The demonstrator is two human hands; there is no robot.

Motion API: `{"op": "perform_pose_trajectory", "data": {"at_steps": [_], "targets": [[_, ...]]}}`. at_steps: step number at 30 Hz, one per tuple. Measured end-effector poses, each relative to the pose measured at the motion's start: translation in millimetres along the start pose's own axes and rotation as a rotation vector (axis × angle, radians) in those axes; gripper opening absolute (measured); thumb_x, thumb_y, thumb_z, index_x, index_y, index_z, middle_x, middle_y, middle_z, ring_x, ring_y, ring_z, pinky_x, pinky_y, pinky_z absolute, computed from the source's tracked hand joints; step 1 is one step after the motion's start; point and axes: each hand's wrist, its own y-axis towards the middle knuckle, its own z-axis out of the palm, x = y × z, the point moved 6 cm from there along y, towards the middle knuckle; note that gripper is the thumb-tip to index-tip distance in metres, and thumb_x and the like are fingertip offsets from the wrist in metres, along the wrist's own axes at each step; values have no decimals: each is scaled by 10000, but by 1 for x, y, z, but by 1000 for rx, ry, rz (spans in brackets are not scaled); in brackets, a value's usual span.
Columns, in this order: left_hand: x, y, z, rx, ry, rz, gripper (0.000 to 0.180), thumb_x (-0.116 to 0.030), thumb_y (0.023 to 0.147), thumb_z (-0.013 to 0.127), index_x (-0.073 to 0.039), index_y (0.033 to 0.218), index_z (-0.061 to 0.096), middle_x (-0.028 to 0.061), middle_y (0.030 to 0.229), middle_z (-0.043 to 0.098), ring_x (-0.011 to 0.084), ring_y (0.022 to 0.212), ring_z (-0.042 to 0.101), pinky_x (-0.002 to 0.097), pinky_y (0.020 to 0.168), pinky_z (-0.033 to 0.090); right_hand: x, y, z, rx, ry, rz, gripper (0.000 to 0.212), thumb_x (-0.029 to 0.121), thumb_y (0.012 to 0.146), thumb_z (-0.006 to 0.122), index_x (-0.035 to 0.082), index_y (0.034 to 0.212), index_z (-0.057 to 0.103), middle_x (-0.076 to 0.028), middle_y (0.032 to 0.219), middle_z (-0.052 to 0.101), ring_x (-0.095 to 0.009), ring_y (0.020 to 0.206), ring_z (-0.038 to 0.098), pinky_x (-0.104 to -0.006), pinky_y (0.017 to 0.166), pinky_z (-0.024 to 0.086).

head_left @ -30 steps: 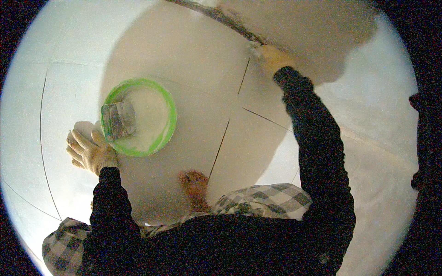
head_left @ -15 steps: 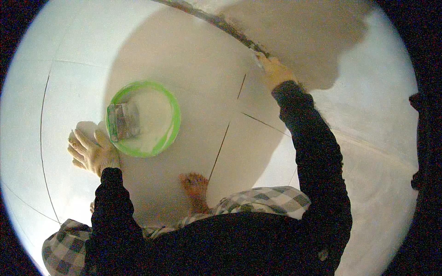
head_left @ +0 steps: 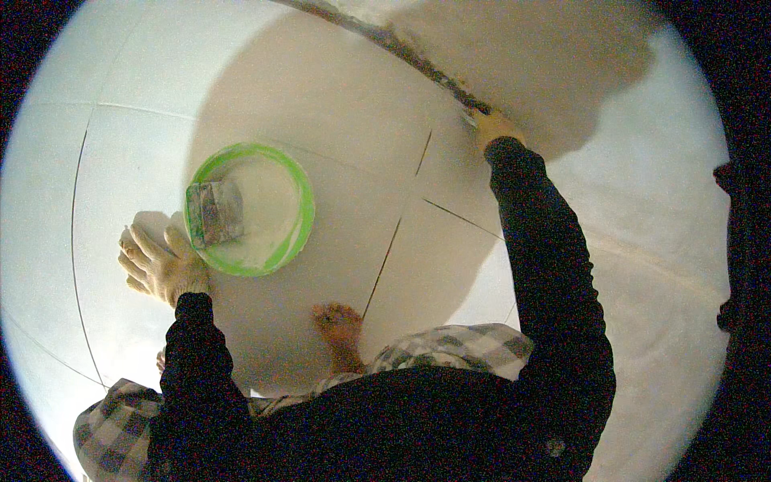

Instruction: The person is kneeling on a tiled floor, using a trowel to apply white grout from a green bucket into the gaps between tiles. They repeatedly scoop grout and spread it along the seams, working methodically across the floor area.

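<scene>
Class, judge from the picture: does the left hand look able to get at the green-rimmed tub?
Probably yes: the left hand, spread and gloved, is close beside the green-rimmed tub, with nothing visible between them.

From my remote post I find no legible text, label, number or sign. A pale mark [head_left: 555, 444] on the dark garment [head_left: 401, 426], near the lower edge of the head view, is too grainy to read; I cannot tell whether it is lettering.
</scene>
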Motion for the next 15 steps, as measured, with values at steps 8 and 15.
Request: {"op": "perform_pose_trajectory", "data": {"at_steps": [8, 15], "targets": [[-6, 1, -5, 8, -12, 3, 633, -485, 946, 470, -151, 1475, 374, 142, 1523, 362, 364, 1419, 274, 579, 1115, 219, -40, -18, -19, -32, 57, -115, 458, 425, 916, 532, 143, 1273, 585, -182, 1189, 660, -397, 1087, 625, -484, 934, 494], [-8, 2, -6, -23, 8, 14, 627, -477, 930, 483, -142, 1454, 401, 118, 1496, 394, 345, 1387, 313, 551, 1108, 231, 19, -11, -45, 20, 70, -266, 410, 276, 910, 556, 195, 1312, 571, -152, 1192, 664, -368, 1097, 619, -434, 928, 494]]}}
